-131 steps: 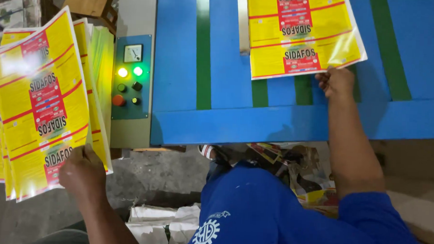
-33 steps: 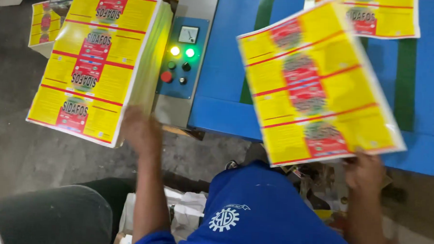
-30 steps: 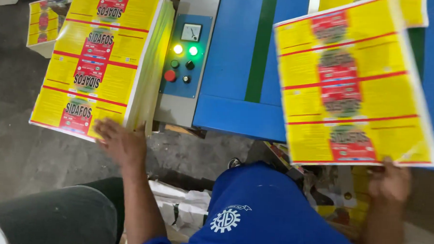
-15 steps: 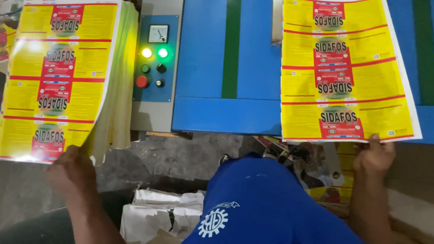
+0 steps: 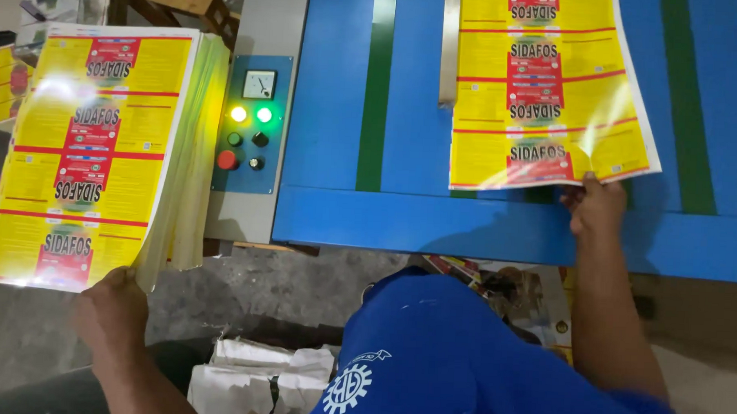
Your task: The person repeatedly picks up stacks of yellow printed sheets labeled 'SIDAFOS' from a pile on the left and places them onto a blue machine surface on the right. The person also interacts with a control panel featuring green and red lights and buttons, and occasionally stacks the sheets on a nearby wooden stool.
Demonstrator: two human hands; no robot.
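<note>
My right hand pinches the near edge of one glossy yellow and red printed sheet. That sheet lies flat on the blue machine table, its left side against a grey metal guide bar. My left hand rests at the near right corner of a thick stack of the same yellow sheets, which stands to the left of the machine. Its fingers curl under the top sheet's corner.
A grey control panel with a dial, two lit green lights, a red button and black knobs sits between stack and table. Green belts run along the blue table. Crumpled white paper and scrap sheets lie on the floor below.
My right hand has pushed the single sheet further up the blue table, against the guide bar. My left hand stays at the stack's near corner.
</note>
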